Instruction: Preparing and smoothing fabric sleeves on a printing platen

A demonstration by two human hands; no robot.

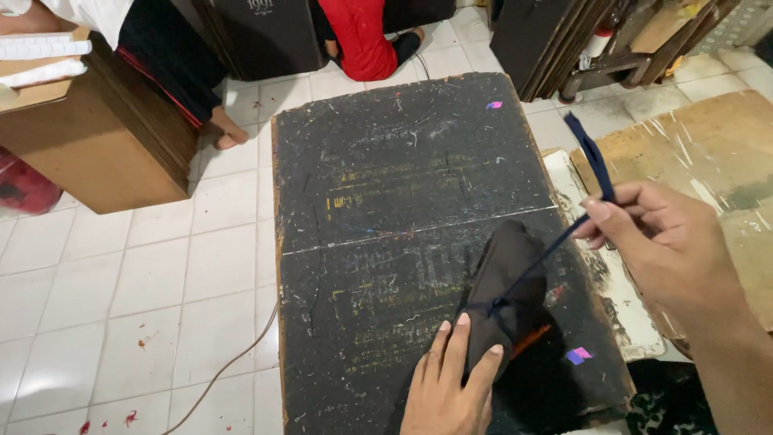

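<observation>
Left hand [451, 383] flat and open, fingers [460, 342] pressing down on the lower part of a dark folded cloth bundle [503, 282], near the lower right part of the counter [378, 185]. Right hand [660, 242] closed in a pinch on a dark blue ribbon [592, 157], held above the right edge of the counter. Ribbon stretched tight from the pinch down to a knot [493, 306] on the bundle, just beside the left fingertips; free end standing up above the right thumb. Small orange strip [533, 340] showing under the bundle at its lower right side.

Counter dark, scratched, with a thin pale line across the middle. Two small pink and purple paper bits on it, one [493, 105] near the far right corner, one [577, 354] near the near right corner. White worn board [612, 298] touching the right edge. Brown board [708, 145] further right on the tiled floor [161, 274]. Brown stacked box [97, 153] well apart at far left. Person in red [362, 40] sitting on the floor beyond the far edge. Thin cable [229, 366] on the tiles at the left.
</observation>
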